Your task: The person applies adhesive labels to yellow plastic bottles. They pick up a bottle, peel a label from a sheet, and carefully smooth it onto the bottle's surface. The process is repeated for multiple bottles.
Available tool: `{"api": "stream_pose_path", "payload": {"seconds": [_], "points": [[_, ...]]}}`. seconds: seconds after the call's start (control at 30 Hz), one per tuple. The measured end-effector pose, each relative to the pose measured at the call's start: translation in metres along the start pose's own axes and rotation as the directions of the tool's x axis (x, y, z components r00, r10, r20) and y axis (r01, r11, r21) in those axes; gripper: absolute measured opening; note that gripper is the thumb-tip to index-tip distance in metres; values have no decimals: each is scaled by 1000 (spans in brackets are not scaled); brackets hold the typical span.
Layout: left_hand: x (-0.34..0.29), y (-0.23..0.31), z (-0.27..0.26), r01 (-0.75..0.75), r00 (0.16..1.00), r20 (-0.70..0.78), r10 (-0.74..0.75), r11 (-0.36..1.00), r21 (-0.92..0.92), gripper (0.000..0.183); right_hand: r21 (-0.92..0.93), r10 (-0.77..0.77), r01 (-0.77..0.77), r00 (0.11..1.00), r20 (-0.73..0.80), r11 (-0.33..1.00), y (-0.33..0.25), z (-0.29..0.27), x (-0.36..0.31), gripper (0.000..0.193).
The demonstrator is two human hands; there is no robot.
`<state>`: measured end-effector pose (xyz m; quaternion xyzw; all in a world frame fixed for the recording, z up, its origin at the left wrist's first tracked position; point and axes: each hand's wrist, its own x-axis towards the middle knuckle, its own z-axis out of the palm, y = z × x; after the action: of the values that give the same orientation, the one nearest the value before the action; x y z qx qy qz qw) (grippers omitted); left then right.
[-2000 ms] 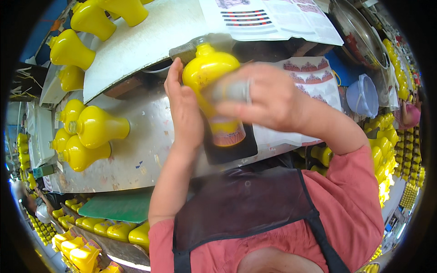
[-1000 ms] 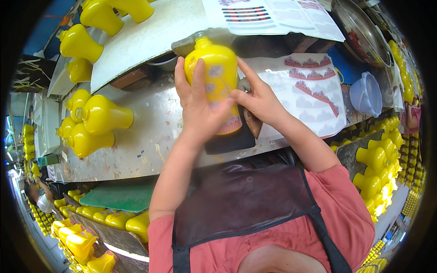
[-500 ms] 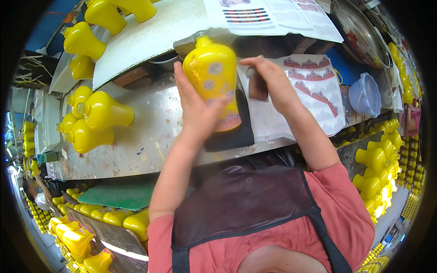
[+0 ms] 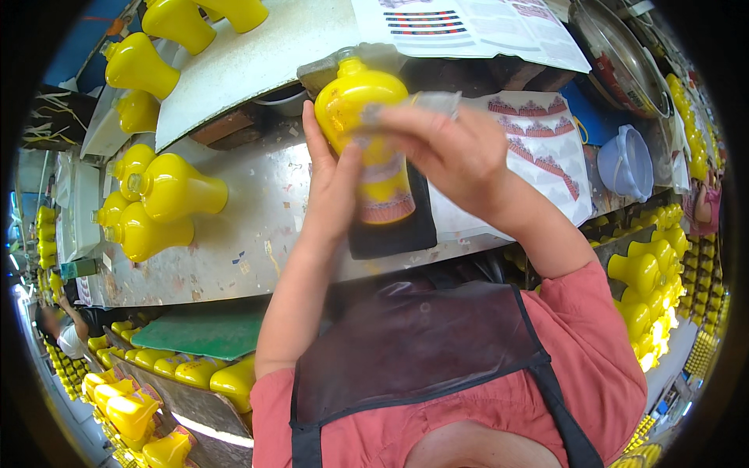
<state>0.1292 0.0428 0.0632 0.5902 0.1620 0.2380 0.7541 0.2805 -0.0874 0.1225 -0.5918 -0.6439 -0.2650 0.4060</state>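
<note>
A glossy yellow bottle (image 4: 360, 92) with a narrow neck and wide shoulders lies on a black pad (image 4: 394, 243), its neck pointing away from me. Pale flower patterns and a pinkish band near its base decorate it. My left hand (image 4: 331, 187) grips the bottle's left side, thumb across the front. Over its upper front is my right hand (image 4: 462, 152), fingers pinched and smeared by motion. A small flat scraper (image 4: 438, 103) is in that hand, its pale translucent edge jutting out behind the fingers; the fingertips' contact with the bottle is too blurred to tell.
Right of the pad lies a sheet of pinkish decals (image 4: 538, 140), with a light-blue bucket (image 4: 624, 162) beyond. Several yellow bottles (image 4: 183, 189) lie on the metal table (image 4: 250, 265) at left. A white board (image 4: 257, 58) is raised at the back. Another person (image 4: 70, 331) is at far left.
My right hand has moved left from beside the bottle to over its front, bringing the scraper along. The left hand has shifted slightly, its thumb now raised higher along the bottle.
</note>
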Motion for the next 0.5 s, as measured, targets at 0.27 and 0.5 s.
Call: {"api": "stream_pose_path", "payload": {"seconds": [0.27, 0.5], "points": [[10, 7, -11, 108, 991, 110, -81, 956, -273, 66, -108, 80, -84, 996, -41, 991, 4, -1, -38, 28], [16, 12, -2, 149, 985, 151, -89, 877, -457, 64, 393, 263, -306, 951, 160, 867, -39, -6, -78, 25]]}}
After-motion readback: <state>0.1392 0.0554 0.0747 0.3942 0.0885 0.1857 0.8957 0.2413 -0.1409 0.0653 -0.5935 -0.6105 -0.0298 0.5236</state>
